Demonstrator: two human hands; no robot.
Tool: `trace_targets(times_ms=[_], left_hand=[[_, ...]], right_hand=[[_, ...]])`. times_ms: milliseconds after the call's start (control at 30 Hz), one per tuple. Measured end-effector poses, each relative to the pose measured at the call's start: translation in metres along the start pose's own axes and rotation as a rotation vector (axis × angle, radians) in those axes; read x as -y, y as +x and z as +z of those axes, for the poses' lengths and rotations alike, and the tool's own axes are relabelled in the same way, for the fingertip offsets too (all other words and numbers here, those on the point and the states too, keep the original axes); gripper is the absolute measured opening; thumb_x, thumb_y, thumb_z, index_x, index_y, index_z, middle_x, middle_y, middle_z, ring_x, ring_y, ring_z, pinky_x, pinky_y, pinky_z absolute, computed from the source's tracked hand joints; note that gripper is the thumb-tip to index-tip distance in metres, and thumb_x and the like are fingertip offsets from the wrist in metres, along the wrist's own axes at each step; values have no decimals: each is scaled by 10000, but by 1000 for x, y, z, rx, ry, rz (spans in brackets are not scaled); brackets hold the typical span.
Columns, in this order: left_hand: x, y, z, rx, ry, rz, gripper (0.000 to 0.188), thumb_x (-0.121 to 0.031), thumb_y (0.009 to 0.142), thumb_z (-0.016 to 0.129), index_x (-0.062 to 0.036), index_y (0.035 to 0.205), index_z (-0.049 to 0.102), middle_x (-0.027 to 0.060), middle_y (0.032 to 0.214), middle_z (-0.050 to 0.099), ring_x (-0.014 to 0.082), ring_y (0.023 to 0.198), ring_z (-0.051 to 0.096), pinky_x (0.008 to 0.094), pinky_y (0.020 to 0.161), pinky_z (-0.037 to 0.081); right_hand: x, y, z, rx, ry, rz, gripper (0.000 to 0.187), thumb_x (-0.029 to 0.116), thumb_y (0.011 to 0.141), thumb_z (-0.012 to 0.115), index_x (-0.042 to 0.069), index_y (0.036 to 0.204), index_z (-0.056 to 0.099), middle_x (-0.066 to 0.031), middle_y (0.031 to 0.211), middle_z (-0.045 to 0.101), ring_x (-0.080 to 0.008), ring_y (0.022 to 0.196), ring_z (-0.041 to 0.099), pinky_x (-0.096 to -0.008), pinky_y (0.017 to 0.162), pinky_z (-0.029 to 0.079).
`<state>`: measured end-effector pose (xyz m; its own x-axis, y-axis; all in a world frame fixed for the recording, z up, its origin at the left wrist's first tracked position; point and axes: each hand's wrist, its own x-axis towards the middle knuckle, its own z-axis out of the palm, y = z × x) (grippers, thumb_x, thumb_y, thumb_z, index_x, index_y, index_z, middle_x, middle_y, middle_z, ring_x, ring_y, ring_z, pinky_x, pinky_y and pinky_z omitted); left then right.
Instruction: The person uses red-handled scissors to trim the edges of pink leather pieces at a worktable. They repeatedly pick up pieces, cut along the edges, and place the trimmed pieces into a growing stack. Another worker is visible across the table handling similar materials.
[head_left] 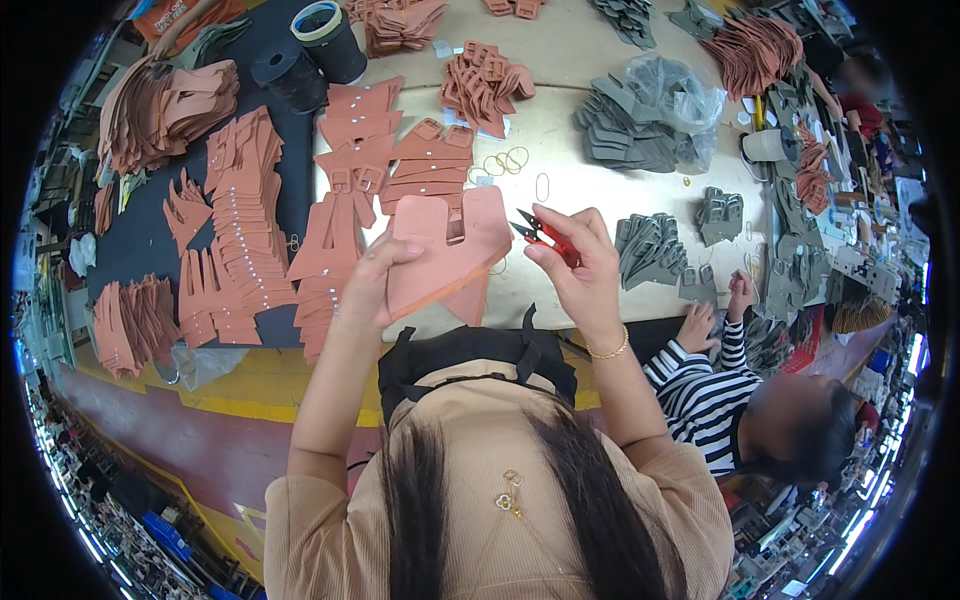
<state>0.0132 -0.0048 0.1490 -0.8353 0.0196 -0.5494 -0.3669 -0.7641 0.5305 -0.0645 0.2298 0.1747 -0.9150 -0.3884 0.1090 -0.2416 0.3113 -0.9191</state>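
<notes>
My left hand (378, 272) grips a flat salmon-pink cut piece (425, 262) by its left edge, thumb on top. The piece has a deep notch at its far edge, and a second pink flap hangs below it. In my right hand (582, 268) is a pair of red-handled thread snips (556, 243), held between thumb and fingers. Their dark blades are parted and point left, close to the piece's right edge. Whether the blades touch it I cannot tell. Overlapping rows of similar pink pieces (322, 240) lie just left of my left hand.
More pink stacks (165, 115) cover the dark left part of the table. Grey pieces (648, 250) and a clear plastic bag (668, 90) lie to the right. Black spools (328, 42) stand at the far left. A co-worker in a striped top (705, 400) sits close at my right.
</notes>
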Motion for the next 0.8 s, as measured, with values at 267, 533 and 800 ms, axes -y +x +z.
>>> trace_targets(times_ms=[267, 533, 800], left_hand=[[-24, -38, 41, 56, 95, 113, 638, -132, 723, 578, 71, 1295, 382, 191, 1134, 543, 264, 1015, 607, 362, 877, 522], [-29, -57, 61, 119, 179, 144, 659, -131, 691, 581, 64, 1288, 381, 243, 1200, 549, 286, 1063, 589, 355, 910, 495], [-30, -56, 64, 188, 185, 158, 595, -132, 692, 590, 39, 1232, 407, 275, 1205, 549, 319, 1087, 580, 390, 961, 461]], right_hand=[[43, 13, -15, 60, -35, -307, 440, 56, 671, 802, 70, 1098, 699, -58, 869, 573, -135, 679, 564, -259, 592, 476], [49, 10, -13, 11, 27, -332, 438, 59, 666, 798, 105, 1092, 709, -55, 921, 597, -130, 703, 585, -255, 601, 492], [55, 8, -16, 2, -16, -332, 394, 28, 676, 788, 81, 1060, 715, -56, 927, 605, -136, 727, 601, -253, 618, 506]])
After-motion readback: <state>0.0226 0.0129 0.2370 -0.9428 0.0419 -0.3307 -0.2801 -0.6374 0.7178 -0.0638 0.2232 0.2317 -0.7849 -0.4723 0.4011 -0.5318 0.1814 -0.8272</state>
